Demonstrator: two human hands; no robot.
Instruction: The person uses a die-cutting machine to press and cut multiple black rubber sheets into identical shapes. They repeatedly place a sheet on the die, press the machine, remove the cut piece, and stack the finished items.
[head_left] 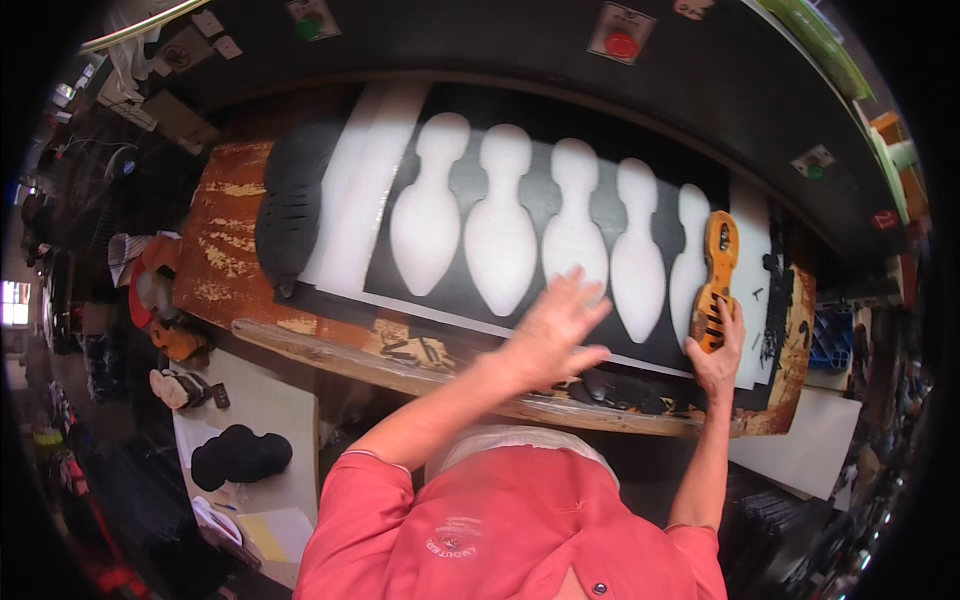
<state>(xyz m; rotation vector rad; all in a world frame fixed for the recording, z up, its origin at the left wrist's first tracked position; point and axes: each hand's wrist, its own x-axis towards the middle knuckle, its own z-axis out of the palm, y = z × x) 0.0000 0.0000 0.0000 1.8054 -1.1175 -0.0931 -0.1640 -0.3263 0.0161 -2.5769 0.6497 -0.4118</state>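
Note:
My right hand (718, 352) grips the lower end of an orange cutting die (719, 265), long, narrow-waisted and slotted. The die overlaps the rightmost of several white pin-like shapes in a black sheet (470, 305). These seem to be openings with a white board (365, 180) showing through. My left hand (560, 330) is spread, slightly blurred, over the sheet's near edge. It holds nothing and partly covers the lower tip of the middle white shape (574, 220). Whether its palm touches the sheet, I cannot tell.
A dark slotted piece (290, 210) lies at the table's left. Black scraps (620, 390) lie along the wooden front edge (350, 355). Behind the sheet runs a dark machine beam with a red button (621, 43) and green ones. Black cut pieces (240, 457) rest on a lower surface at left.

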